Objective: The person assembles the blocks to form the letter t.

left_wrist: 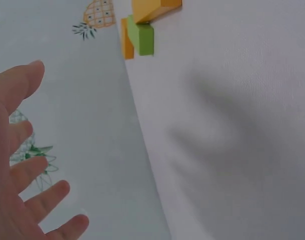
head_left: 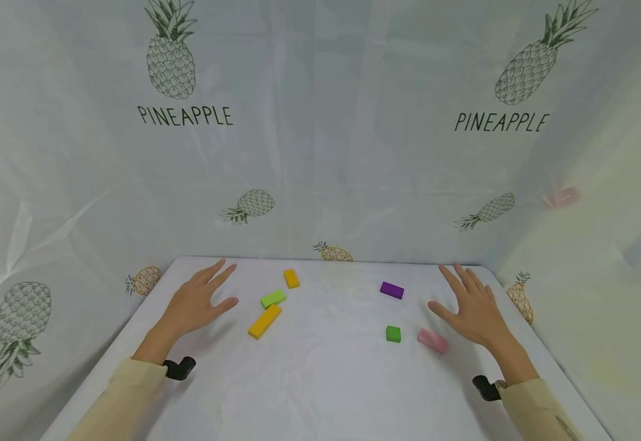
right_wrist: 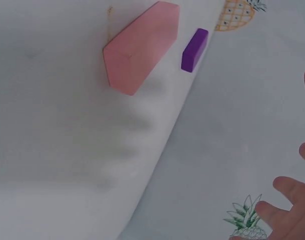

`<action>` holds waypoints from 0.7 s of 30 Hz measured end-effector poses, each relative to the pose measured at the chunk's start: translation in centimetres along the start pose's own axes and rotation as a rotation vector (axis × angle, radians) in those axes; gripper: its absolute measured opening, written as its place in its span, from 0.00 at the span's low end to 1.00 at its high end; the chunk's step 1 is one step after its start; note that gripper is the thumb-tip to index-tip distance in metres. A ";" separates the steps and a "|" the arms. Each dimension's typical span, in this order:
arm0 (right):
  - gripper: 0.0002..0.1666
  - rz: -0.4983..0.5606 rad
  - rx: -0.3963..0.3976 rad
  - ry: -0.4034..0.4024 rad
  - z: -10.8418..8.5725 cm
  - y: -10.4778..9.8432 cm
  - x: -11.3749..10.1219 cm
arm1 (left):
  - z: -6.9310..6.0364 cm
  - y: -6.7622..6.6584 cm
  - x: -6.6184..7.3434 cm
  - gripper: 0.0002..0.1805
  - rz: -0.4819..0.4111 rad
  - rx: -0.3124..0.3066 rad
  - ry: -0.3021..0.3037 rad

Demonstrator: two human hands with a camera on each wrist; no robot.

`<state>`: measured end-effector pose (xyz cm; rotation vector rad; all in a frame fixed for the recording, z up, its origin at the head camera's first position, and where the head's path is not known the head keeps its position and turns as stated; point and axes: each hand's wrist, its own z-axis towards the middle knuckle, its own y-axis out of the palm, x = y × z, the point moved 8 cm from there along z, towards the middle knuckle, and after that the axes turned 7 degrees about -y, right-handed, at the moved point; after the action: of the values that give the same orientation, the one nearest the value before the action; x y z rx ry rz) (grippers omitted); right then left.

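Note:
My left hand (head_left: 195,304) hovers over the left side of the white table, fingers spread and holding nothing. To its right lie a long yellow-orange block (head_left: 265,321), a light green block (head_left: 273,299) touching or nearly touching it, and a smaller yellow-orange block (head_left: 291,278) farther back. On the other side, my right hand (head_left: 474,311) is raised with spread fingers, also holding nothing. Nearest to it is a pink block (head_left: 432,341), with a green cube (head_left: 393,334) just left of that. A purple block (head_left: 392,290) lies farther back. The right wrist view shows the pink block (right_wrist: 142,47) and purple block (right_wrist: 195,50).
A white tabletop (head_left: 326,380) carries all the blocks. Behind and beside it hangs a pale curtain (head_left: 320,135) printed with pineapples, close to the table's back edge. Each wrist bears a small black device, one at the left cuff (head_left: 180,368) and one at the right (head_left: 486,388).

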<state>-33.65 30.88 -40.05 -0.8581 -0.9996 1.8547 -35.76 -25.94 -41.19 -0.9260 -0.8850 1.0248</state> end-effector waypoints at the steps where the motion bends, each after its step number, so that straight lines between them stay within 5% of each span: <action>1: 0.55 0.004 0.003 -0.003 0.1 0.0 0.0 | 0.2 0.2 0.0 0.46 -0.018 -0.009 -0.010; 10: 0.52 0.035 0.033 -0.037 1.3 0.4 -0.2 | 1.9 2.1 0.5 0.45 -0.150 -0.092 -0.067; 21: 0.52 0.137 -0.052 0.005 2.9 2.1 0.0 | 3.0 4.5 0.6 0.45 -0.288 -0.175 -0.116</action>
<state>-36.86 29.32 -40.63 -0.9826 -1.0115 1.9474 -39.66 -23.69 -44.26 -0.8605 -1.1826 0.7670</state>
